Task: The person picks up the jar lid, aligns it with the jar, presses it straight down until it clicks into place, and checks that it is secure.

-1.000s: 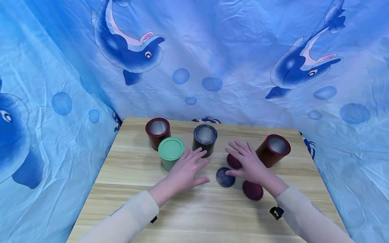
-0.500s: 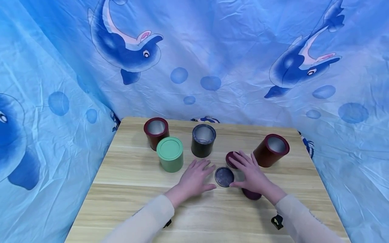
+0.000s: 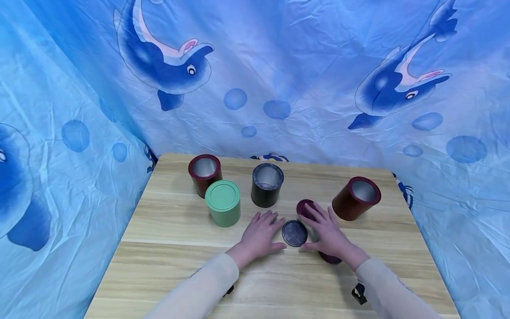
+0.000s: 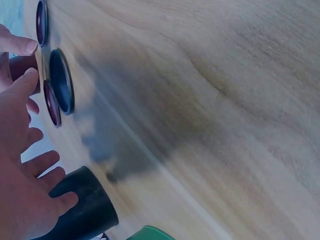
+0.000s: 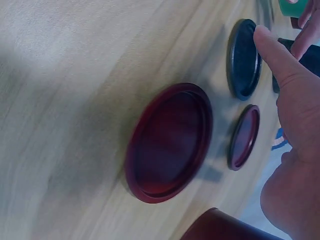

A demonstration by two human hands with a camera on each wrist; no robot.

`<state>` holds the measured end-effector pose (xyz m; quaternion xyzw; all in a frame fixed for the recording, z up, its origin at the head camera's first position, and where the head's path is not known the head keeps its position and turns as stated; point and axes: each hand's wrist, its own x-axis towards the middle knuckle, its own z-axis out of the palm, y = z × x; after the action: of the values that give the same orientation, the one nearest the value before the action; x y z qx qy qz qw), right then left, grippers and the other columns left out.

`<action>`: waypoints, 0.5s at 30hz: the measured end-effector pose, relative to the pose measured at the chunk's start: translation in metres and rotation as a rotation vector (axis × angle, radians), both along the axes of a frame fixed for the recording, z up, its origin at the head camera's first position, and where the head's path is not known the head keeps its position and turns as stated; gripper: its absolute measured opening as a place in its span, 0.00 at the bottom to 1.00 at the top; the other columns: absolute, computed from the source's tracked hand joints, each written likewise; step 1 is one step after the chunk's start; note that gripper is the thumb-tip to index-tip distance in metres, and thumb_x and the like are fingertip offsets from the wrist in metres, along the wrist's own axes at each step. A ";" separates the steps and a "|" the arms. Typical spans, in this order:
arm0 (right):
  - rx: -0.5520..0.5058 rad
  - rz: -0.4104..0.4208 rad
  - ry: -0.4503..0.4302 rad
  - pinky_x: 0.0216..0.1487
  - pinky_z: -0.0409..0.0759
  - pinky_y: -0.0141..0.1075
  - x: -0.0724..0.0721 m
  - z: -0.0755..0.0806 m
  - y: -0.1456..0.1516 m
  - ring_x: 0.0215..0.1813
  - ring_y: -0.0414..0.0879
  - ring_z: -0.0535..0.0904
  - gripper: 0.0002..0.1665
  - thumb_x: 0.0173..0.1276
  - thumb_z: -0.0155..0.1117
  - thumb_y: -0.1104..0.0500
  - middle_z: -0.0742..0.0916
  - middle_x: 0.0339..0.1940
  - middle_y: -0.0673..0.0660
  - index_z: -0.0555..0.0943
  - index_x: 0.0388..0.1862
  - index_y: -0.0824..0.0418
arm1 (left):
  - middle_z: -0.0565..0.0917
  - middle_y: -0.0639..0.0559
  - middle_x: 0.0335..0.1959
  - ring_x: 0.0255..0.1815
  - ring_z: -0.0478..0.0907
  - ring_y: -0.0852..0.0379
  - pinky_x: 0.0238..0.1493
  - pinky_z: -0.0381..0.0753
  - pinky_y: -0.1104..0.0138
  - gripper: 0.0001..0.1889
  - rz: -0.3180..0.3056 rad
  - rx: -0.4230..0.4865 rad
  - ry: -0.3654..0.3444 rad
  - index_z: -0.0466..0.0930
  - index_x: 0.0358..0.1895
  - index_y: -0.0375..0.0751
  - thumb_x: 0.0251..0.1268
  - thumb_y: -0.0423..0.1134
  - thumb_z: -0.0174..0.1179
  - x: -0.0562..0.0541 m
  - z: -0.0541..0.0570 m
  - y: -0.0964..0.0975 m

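Observation:
A round dark blue lid (image 3: 295, 233) lies on the table between the two hands. My left hand (image 3: 259, 235) hovers just left of it with fingers spread and nothing held. On the other side, my right hand (image 3: 328, 237) reaches in with its fingers extended, the thumb near the lid's lower right edge. One dark red lid (image 3: 304, 207) lies partly under the right fingertips. Another red lid (image 5: 170, 142) shows whole in the right wrist view, while the right hand half covers it from above. Behind the left hand stands an uncovered dark can (image 3: 264, 197).
A green can (image 3: 224, 212) with its green lid on stands to the left. Behind it is an uncovered dark red can (image 3: 203, 181). A second uncovered red can (image 3: 346, 206) stands at the right. A blue dolphin curtain (image 3: 311, 141) surrounds the wooden table (image 3: 159, 261).
My left hand has moved right and down, from beside the green and dark cans toward the dark lid. My right hand has come slightly lower around that lid's right side.

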<state>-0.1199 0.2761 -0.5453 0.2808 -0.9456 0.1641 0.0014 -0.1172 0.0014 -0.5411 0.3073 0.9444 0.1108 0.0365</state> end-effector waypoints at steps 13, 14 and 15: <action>0.023 -0.014 -0.024 0.76 0.49 0.80 -0.004 -0.014 0.001 0.84 0.72 0.56 0.52 0.50 0.89 0.39 0.71 0.82 0.68 0.83 0.71 0.60 | 0.72 0.45 0.80 0.83 0.64 0.44 0.82 0.62 0.44 0.42 -0.008 -0.087 -0.001 0.71 0.81 0.57 0.69 0.71 0.63 -0.004 -0.014 0.005; 0.024 -0.013 -0.026 0.76 0.49 0.79 -0.004 -0.015 0.001 0.84 0.72 0.56 0.51 0.50 0.89 0.39 0.71 0.82 0.68 0.84 0.70 0.61 | 0.72 0.46 0.80 0.83 0.64 0.44 0.82 0.63 0.44 0.42 -0.009 -0.093 0.003 0.71 0.81 0.57 0.69 0.71 0.63 -0.004 -0.015 0.005; 0.026 -0.012 -0.029 0.76 0.49 0.79 -0.004 -0.016 0.001 0.84 0.72 0.56 0.50 0.50 0.89 0.39 0.71 0.82 0.68 0.84 0.69 0.61 | 0.72 0.46 0.80 0.83 0.64 0.44 0.82 0.63 0.44 0.42 -0.011 -0.099 0.006 0.71 0.81 0.57 0.69 0.72 0.62 -0.005 -0.016 0.005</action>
<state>-0.1237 0.2769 -0.5618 0.2725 -0.9494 0.1557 -0.0151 -0.1218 0.0067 -0.5567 0.3105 0.9472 0.0626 0.0495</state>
